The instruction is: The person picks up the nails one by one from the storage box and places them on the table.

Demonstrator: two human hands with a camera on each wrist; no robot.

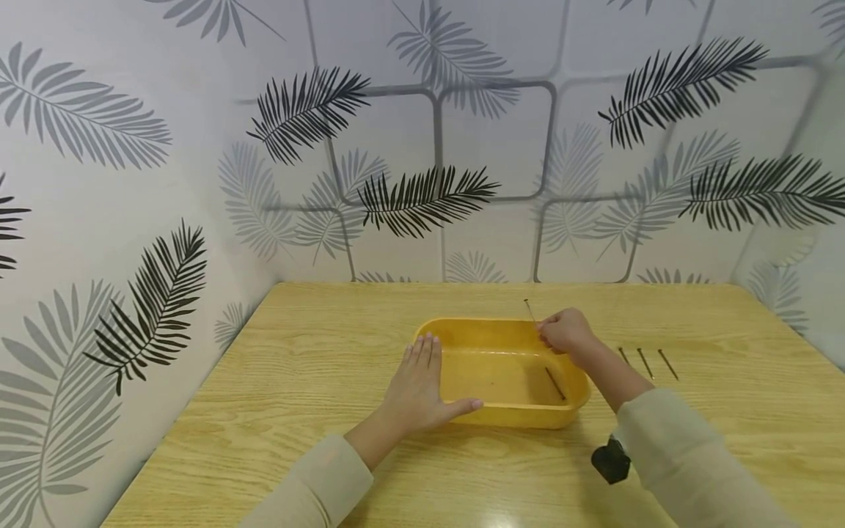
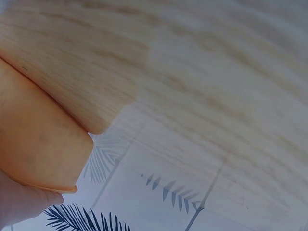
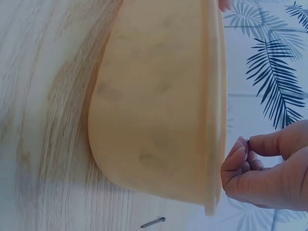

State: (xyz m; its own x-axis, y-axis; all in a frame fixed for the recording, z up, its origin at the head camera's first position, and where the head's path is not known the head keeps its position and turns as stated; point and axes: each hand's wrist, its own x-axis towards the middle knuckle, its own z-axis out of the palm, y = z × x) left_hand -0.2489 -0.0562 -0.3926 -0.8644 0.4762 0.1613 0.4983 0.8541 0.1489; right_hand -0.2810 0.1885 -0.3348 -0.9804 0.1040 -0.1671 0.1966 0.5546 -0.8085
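A yellow plastic basin stands on the wooden table, also seen from its side in the right wrist view. My left hand rests on its left end, fingers straight over the rim and thumb stretched along the near edge. Over the far right rim, my right hand pinches a thin nail between thumb and fingers, the nail's upper part sticking up. In the right wrist view the right hand is beside the rim, most of the nail hidden. Another dark nail lies inside the basin at the right.
Three nails, among them a right-hand one, lie on the table right of the basin. A small black object shows beside the right sleeve. Behind the table rises a leaf-patterned wall.
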